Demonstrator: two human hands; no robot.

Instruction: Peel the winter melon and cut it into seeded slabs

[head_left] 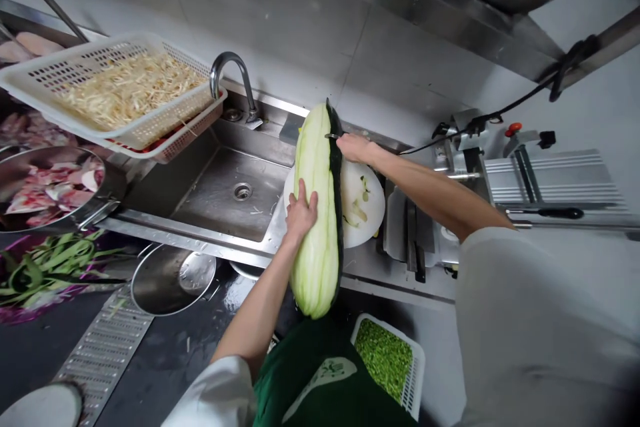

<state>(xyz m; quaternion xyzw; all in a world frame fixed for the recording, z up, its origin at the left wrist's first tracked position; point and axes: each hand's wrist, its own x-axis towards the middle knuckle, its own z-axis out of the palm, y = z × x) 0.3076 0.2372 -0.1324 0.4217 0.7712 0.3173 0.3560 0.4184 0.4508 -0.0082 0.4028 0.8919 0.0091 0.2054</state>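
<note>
A long winter melon [315, 227] lies lengthwise across a round white cutting board [365, 210], its near end jutting past the counter edge. Most of its upper face is peeled pale green; dark rind remains along the right side. My left hand [301, 213] rests on the melon's left side, fingers spread and pressed to the flesh. In my right hand [354, 147] is a peeler [331, 136], mostly hidden by the fingers, its metal head against the rind near the far end. Small scraps of peel [356, 212] lie on the board.
Left of the board is a steel sink [200, 193] with a curved faucet [235, 63]. A white basket [40, 90] of bean sprouts stands beyond. A pot [113, 190] holds raw meat. On the right is a metal slicer [550, 180]. A basket [417, 373] of chopped greens sits below.
</note>
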